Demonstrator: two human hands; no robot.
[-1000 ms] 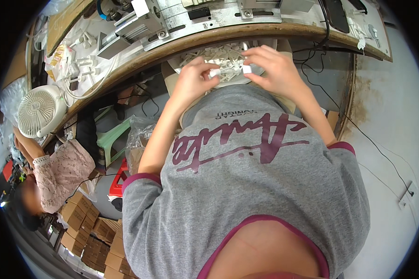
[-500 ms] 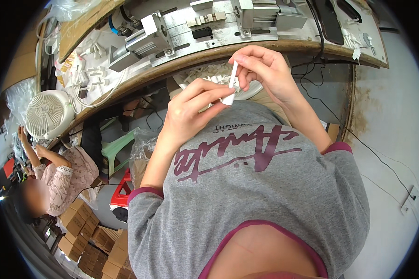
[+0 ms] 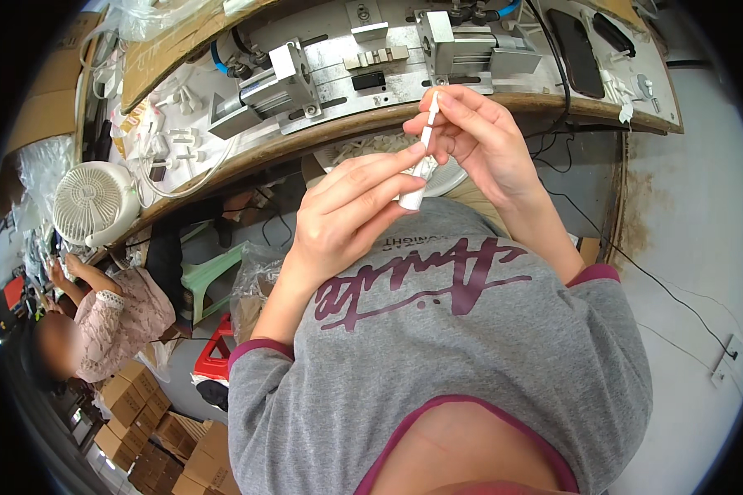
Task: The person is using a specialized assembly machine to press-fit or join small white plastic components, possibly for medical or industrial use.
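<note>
In front of my chest, my left hand [image 3: 351, 206] is closed round a white plastic part with a slim stem and a wider round base [image 3: 412, 199]. The base sticks out below its fingertips and the stem points up toward the bench. My right hand [image 3: 483, 136] pinches a narrow white tip piece [image 3: 433, 108] between thumb and fingers, right above the stem. I cannot tell whether tip and stem are joined. Below the hands a white tray [image 3: 452, 177] of small white plastic parts shows partly, mostly hidden by my fingers.
On the bench stands a metal clamping fixture [image 3: 376, 58] with cylinders on both sides. White plastic parts [image 3: 186, 144] and a white fan [image 3: 92, 204] are at left; a black phone [image 3: 575, 54] lies at right. Another person [image 3: 115, 318] sits far left, near cardboard boxes [image 3: 132, 396].
My right hand now pinches a narrow tip piece above the stem, and the left hand's part has moved slightly lower in view. The view has shifted a little.
</note>
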